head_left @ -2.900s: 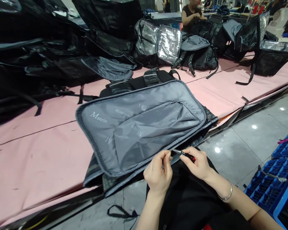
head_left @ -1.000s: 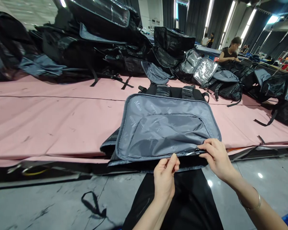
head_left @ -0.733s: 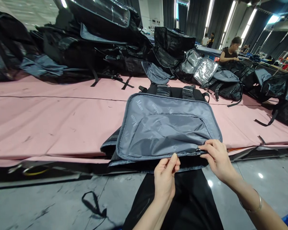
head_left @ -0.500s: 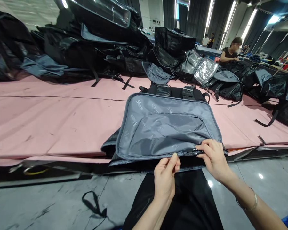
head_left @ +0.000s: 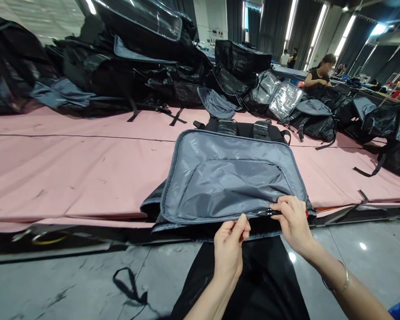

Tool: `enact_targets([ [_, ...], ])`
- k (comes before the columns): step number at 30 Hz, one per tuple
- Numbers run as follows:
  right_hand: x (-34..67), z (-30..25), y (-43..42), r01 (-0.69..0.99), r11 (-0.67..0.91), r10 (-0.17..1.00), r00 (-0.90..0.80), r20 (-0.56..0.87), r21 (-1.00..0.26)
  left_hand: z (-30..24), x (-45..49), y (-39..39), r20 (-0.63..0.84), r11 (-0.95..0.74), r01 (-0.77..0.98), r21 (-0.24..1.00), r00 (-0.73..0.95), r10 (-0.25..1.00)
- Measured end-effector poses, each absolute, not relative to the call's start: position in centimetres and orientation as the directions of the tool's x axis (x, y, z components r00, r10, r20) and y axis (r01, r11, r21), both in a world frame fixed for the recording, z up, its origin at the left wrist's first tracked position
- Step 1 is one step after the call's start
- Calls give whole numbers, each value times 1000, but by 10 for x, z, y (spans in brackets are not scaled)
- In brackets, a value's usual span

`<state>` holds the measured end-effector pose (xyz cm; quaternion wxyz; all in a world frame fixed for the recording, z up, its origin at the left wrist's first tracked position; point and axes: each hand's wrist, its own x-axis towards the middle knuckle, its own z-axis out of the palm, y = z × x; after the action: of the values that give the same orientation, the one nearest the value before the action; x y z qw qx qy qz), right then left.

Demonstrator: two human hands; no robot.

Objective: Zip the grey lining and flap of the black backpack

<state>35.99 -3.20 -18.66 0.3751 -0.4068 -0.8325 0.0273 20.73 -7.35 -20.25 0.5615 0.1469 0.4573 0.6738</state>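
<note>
A backpack lies opened out in front of me, its grey lining panel printed with pale lettering facing up. My left hand is closed at the panel's near edge, pinching the piped hem between thumb and fingers. Closed too, my right hand grips a slim dark tool with shiny spots; a bit of red shows beyond the hand. The tool's tip lies along the same edge, just right of my left fingers. Its exact kind is unclear. Black shoulder straps stick out past the panel's far side.
Pink cloth covers the long table under the backpack. Black backpacks are heaped along its far side, some showing silver lining. A person sits at the back right. A black strap loop lies on the grey floor.
My right hand has shifted slightly left, and the dark tool now reaches further left along the hem. My left hand keeps its pinch in the same spot.
</note>
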Motion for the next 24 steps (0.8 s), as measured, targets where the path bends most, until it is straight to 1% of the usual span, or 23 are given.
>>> enact_targets([
  [9,360,-187,-31,649,673,702,-410,582,-354,-202,207,-74,-291,45,-588,807,-331,898],
  [13,359,-186,-30,639,664,714,-389,582,-388,-205,206,-74,-274,44,-570,820,-324,906],
  [16,359,-183,-34,577,675,720,-378,582,-461,-207,204,-74,-280,70,-552,831,-306,910],
  [19,360,-184,-44,442,678,733,-346,586,-587,-207,201,-75,-282,103,-524,846,-276,919],
  [22,360,-194,-57,350,626,779,-252,574,-697,-206,198,-77,-270,122,-495,860,-240,932],
  [24,361,-208,-65,319,569,822,-206,531,-758,-208,193,-79,-270,142,-480,866,-207,940],
])
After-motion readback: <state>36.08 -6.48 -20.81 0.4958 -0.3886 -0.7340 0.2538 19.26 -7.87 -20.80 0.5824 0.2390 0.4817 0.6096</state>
